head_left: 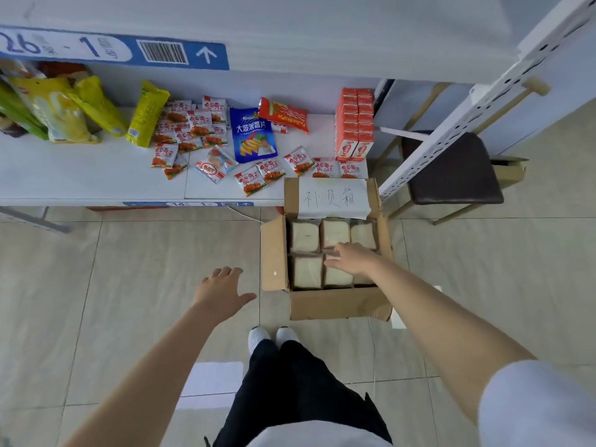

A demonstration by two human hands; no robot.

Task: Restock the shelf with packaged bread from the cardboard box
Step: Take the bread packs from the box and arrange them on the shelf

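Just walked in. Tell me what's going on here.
A person stands over an open box on the floor, packed with bread. The right hand reaches in, fingers straight over the packs, gripping nothing yet. The left hand hovers open beside the box. The shelf ahead holds snack packets; no bread shows on it.

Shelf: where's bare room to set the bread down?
The shelf is bare at front left, before the yellow bags and left of the small red packets. A narrow gap lies between the red bag and orange cartons. The middle is crowded.
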